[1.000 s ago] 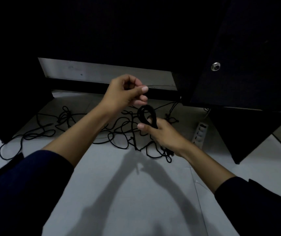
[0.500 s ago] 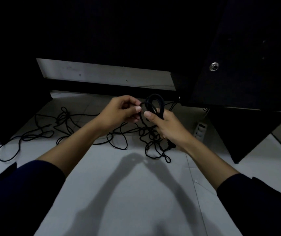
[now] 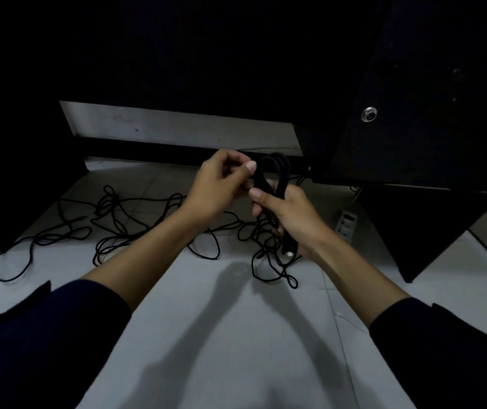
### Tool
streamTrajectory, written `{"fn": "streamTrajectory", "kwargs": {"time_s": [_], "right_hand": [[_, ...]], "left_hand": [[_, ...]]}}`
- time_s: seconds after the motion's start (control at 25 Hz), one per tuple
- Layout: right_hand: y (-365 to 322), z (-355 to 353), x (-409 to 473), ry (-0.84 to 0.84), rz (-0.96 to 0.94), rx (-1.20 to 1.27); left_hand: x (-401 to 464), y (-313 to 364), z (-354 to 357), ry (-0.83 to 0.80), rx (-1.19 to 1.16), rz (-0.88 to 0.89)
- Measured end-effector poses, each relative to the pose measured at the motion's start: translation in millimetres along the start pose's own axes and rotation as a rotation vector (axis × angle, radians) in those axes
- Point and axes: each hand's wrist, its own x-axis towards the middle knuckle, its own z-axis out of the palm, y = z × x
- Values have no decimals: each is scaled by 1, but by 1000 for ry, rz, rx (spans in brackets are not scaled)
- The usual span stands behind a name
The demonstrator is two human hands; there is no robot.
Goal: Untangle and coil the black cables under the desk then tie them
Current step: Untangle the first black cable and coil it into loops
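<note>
The right hand (image 3: 291,215) is gripping the cable coil (image 3: 273,175), fingers curled round it; the left hand (image 3: 218,184) is pinching its strand beside it, above loose cables (image 3: 124,228) sprawling on pale floor (image 3: 236,335) beneath the dark desk (image 3: 413,84).

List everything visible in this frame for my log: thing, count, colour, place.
coiled cable: one bundle of a few loops, black, held upright above the floor, centre.
loose cables: tangled run, count unclear, black, on the floor from far left to below the hands.
power strip: one, white, on the floor right of the hands.
desk panel: dark, upper right, with one round metal fitting.
floor: light grey tile.
left hand: pinches the coil's left side.
right hand: grips the coil's lower part.
sleeves: two, dark, bottom corners.
</note>
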Motion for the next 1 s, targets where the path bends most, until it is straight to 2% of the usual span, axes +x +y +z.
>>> {"fn": "streamTrajectory", "kwargs": {"time_s": [0.12,0.24,0.32,0.4,0.48,0.6,0.72,0.8,0.92,1.0], "right_hand": [[2,-4,-1,99,31,17],[1,-6,0,139,18,54],[-3,-5,3,146,-10,99],[-5,-8,6,208,-55,71],[-2,-11,7,283,-82,27],[1,-14,10,355,-68,28],[-1,-13,13,408,-35,49],[-5,-10,14,363,-7,213],[-14,-8,13,200,11,539],[-18,-8,12,166,37,587]], "left_hand": [[-13,-11,11,-67,12,-124],[-27,-21,16,-284,2,-210],[-30,-21,17,-386,74,-164],[-27,-15,15,-305,197,-113],[-26,-10,11,-284,187,-47],[-35,-10,7,-446,185,2],[-47,-20,12,-575,252,-28],[-51,-29,13,-627,263,-77],[-51,-37,15,-646,203,-143],[-50,-40,16,-627,180,-158]]}}
